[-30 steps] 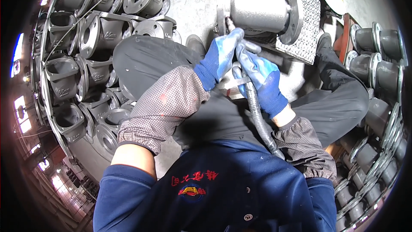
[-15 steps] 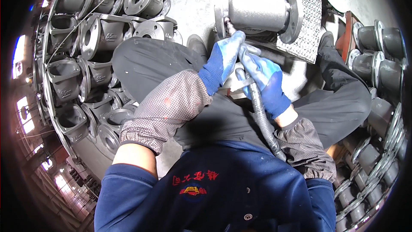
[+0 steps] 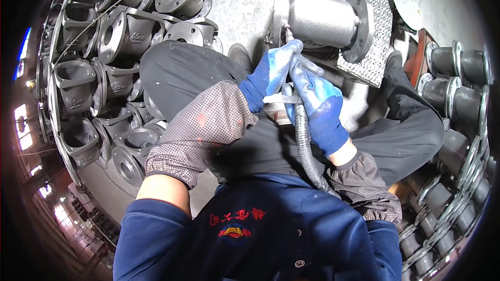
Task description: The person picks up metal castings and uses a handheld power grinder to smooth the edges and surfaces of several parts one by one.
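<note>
My left hand (image 3: 277, 66), in a blue-and-white glove, is closed around the front of a slim grinding tool. My right hand (image 3: 319, 101), gloved alike, grips the same tool just behind it. The tool's tip (image 3: 288, 32) meets the inner side of the left flange of a grey metal pipe fitting (image 3: 323, 20), which lies on its side. From the tool's rear a ribbed grey hose (image 3: 304, 148) runs down past my right forearm. A pale strap (image 3: 278, 99) sticks out beside the hose. My fingers hide most of the tool's body.
The fitting rests on a textured metal-topped stand (image 3: 359, 70) between my legs. Grey cast flanged housings (image 3: 120, 36) are stacked at the left. More flanged pipe pieces (image 3: 442, 91) are piled at the right, beside a red-brown frame (image 3: 419, 57). A pale round disc (image 3: 408, 8) is at the upper right.
The fitting and stand sit slightly lower and farther right in the picture, as the view has shifted. My right wrist is a little lower. Both hands keep their grip, the tip still at the flange.
</note>
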`<state>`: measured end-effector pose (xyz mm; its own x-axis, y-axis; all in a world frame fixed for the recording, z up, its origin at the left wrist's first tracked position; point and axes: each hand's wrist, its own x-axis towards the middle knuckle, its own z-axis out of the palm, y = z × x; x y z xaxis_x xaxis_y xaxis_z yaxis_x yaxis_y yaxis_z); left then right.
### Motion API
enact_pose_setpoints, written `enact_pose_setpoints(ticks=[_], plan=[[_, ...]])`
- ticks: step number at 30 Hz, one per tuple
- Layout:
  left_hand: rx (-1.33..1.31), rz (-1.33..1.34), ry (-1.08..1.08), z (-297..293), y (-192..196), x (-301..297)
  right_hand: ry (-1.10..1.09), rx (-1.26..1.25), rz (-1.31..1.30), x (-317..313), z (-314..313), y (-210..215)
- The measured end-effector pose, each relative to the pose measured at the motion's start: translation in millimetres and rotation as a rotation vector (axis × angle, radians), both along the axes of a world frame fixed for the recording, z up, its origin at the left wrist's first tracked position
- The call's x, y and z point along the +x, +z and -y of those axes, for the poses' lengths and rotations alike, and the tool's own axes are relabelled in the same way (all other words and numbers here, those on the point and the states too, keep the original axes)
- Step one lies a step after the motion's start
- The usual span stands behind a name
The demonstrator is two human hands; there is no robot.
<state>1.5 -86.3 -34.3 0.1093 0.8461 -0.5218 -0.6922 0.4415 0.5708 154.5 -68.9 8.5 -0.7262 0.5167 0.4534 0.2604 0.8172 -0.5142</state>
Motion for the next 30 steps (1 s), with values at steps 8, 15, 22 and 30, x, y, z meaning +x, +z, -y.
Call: enact_pose_setpoints(ticks=[8, 15, 22, 30], plan=[[0.076, -0.204, 0.077, -12.6, 35.0, 19.9, 0.023, 0.094, 0.011, 15.3, -13.9, -6.8], [-0.002, 0.06, 0.067, -5.2, 15.3, 21.0, 0.122, -0.027, 0.014, 28.1, -25.3, 3.2], [0.11, 0.175, 0.071, -10.7, 6.1, 17.2, 0.128, -0.012, 0.078, 43.5, -40.2, 12.1], [0.342, -0.247, 0.01, -19.8, 52.7, 17.4, -0.063, -1.284, 0.056, 41.6, -56.5, 35.5]])
